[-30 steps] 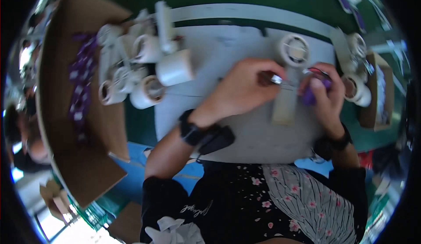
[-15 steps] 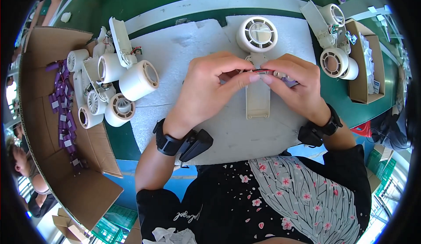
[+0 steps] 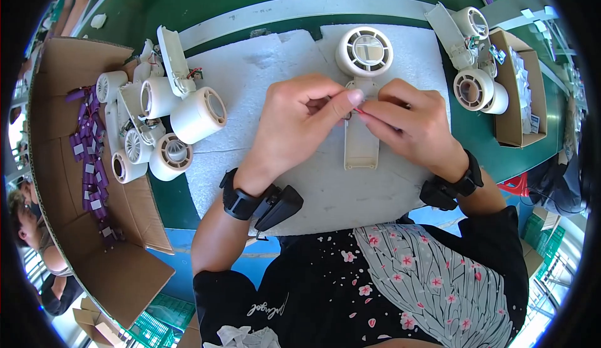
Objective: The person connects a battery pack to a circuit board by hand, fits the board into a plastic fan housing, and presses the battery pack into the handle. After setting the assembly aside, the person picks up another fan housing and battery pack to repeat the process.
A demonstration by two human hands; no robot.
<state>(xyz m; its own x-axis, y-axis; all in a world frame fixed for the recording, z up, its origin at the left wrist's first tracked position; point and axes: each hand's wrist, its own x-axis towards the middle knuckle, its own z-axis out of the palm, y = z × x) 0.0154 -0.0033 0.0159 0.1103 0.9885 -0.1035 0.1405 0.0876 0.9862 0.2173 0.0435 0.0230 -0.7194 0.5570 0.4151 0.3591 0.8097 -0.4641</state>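
Observation:
In front of me on a white foam pad lies a cream handheld fan housing, its round grilled head at the far end and its open handle shell toward me. Over the handle's upper part, my left hand is closed in a pinch of thumb and forefinger; what it pinches is hidden. My right hand comes in opposite, its thumb and forefinger pinched on a thin red wire. The fingertips of both hands almost meet. They cover the part of the handle beneath them.
Several cream fan housings cluster left of the foam pad. A cardboard box at far left holds purple cylindrical batteries. On the right, more fan housings stand beside a small carton.
My right fingers have drawn together and bent, now pinching the red wire. A purple piece seen beneath my right hand is now out of sight. My left hand stays nearly in place.

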